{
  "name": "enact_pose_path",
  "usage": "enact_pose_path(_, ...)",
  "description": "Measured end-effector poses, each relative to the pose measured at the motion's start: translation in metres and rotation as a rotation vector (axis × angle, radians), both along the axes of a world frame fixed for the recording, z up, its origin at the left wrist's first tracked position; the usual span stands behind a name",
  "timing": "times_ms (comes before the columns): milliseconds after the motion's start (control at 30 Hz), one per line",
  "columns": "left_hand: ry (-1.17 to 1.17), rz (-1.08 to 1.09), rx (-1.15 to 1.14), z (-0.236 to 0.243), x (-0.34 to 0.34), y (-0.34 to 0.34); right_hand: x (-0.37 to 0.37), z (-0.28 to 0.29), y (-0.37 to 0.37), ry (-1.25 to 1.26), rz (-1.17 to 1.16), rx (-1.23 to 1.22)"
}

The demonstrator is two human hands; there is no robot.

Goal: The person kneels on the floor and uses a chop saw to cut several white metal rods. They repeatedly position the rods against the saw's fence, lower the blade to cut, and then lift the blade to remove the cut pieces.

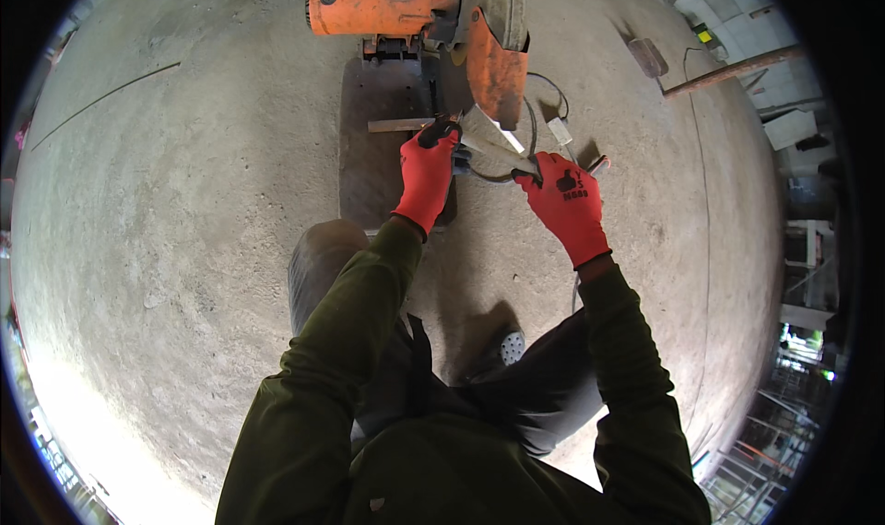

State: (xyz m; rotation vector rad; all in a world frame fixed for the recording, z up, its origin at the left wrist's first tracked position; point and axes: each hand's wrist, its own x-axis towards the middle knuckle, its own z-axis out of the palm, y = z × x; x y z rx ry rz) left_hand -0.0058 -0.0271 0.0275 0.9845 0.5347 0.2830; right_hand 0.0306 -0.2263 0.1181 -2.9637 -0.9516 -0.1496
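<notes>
Concrete floor [184, 230], grey, rough and stained, fills most of the round fisheye view, with strong light washing out the lower left. Pale blocks [737, 9] edge the room at the upper right; cluttered shapes line the far right rim, too small to tell. At top centre stands an orange cutting saw [373, 11] with a dark base plate [369, 188] reaching down toward the middle of the frame. Near the centre, two hands wear red gloves. The right hand [567, 202] has its fingers closed on one end of a grey bar [498, 153], which slants up and left toward the other hand. The left hand [427, 179], over the plate's right edge, has its fingers curled in beside a short flat strip [395, 126]; whether it grips cannot be told. A black cord [555, 84] and a pale block [560, 131] lie just above the right hand, narrowing the space there. Broad floor stretches left of the plate, as far as a thin rod [106, 103] at the upper left.
</notes>
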Motion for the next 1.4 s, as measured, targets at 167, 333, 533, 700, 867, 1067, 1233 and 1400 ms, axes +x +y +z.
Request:
enact_pose_path(167, -0.018, 0.002, 0.008, -0.001, 0.001, 0.001, 0.004, -0.004, -0.003, 0.016, 0.007, 0.045)
enact_pose_path(333, 0.004, 0.014, 0.057, 0.003, 0.0, -0.001, 0.006, -0.005, -0.004, 0.072, -0.016, 0.054)
enact_pose_path(533, -0.023, 0.016, 0.127, 0.003, 0.0, -0.001, 0.006, -0.002, -0.004, 0.121, -0.036, 0.084)
enact_pose_path(700, -0.039, 0.016, 0.202, -0.004, 0.003, 0.001, 0.008, -0.001, -0.004, 0.168, -0.057, 0.102)
enact_pose_path(867, -0.049, 0.02, 0.204, 0.0, 0.002, 0.0, 0.009, 0.0, -0.006, 0.207, -0.059, 0.136)
enact_pose_path(1067, -0.074, 0.007, 0.191, 0.001, 0.0, 0.001, 0.013, -0.003, -0.009, 0.234, -0.034, 0.206)
enact_pose_path(1233, -0.064, 0.009, 0.233, 0.0, 0.001, -0.001, 0.017, -0.005, -0.012, 0.311, -0.06, 0.252)
enact_pose_path(1400, -0.064, 0.005, 0.233, 0.004, 0.001, -0.003, 0.021, -0.008, -0.015, 0.336, -0.059, 0.287)
